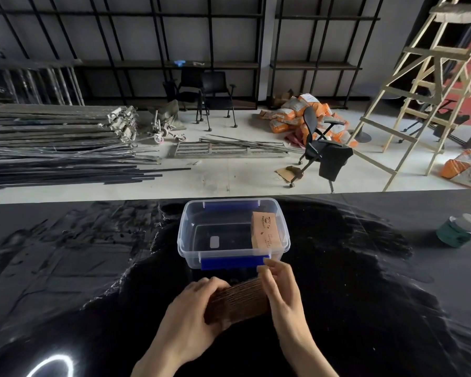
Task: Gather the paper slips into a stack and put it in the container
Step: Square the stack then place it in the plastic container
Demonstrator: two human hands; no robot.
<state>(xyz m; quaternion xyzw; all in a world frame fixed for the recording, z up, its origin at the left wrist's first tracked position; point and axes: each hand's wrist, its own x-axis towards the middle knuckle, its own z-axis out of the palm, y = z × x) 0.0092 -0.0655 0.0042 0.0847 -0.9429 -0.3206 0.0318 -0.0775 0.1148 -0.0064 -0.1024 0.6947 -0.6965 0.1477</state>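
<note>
A thick stack of brown paper slips (238, 300) stands on edge on the black table, pressed between both hands just in front of the container. My left hand (193, 317) clasps its left end and my right hand (280, 292) presses its right end, fingers reaching up towards the container's near blue latch. The clear plastic container (186, 242) with blue latches sits open behind the stack. Inside it, a bundle of brown printed slips (265, 229) leans against the right wall.
A green tin with a pale lid (458, 229) stands at the table's right. The table's far edge runs just behind the container. Beyond it lie metal bars, office chairs, orange sacks and a wooden ladder on the floor.
</note>
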